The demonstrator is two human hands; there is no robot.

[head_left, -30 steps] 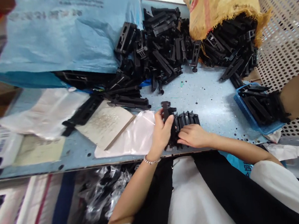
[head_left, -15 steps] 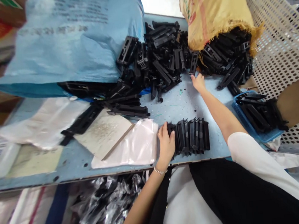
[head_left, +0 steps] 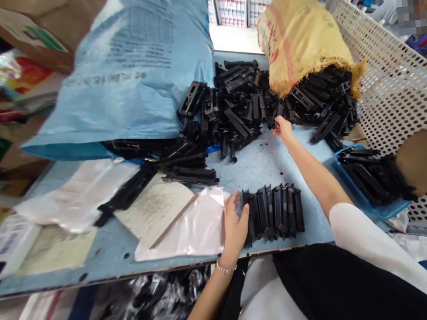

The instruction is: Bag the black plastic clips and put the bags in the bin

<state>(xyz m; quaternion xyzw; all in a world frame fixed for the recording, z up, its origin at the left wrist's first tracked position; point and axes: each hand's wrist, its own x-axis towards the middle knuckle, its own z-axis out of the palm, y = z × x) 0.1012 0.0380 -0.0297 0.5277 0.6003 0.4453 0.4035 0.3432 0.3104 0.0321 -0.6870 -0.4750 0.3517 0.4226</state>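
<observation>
A row of black plastic parts (head_left: 274,212) stands side by side near the table's front edge. My left hand (head_left: 236,225) rests at the row's left end, thumb and fingers apart, and grips nothing. Farther back, my right hand (head_left: 283,128) has its fingers closed on the near end of a long black plastic part (head_left: 277,110) at the edge of a loose pile (head_left: 237,111) of similar pieces. Those fingertips are partly hidden.
A blue sack (head_left: 131,72) lies back left, a yellow sack (head_left: 300,39) back right, both spilling black parts. Clear plastic bags (head_left: 190,228) and a pale board (head_left: 153,209) lie left of the row. A blue basket (head_left: 384,208) stands right, before a perforated white crate (head_left: 412,93).
My right hand has closed in on the black part at the pile's edge and curled its fingers. My left hand has eased slightly off the row. The camera view has tilted up.
</observation>
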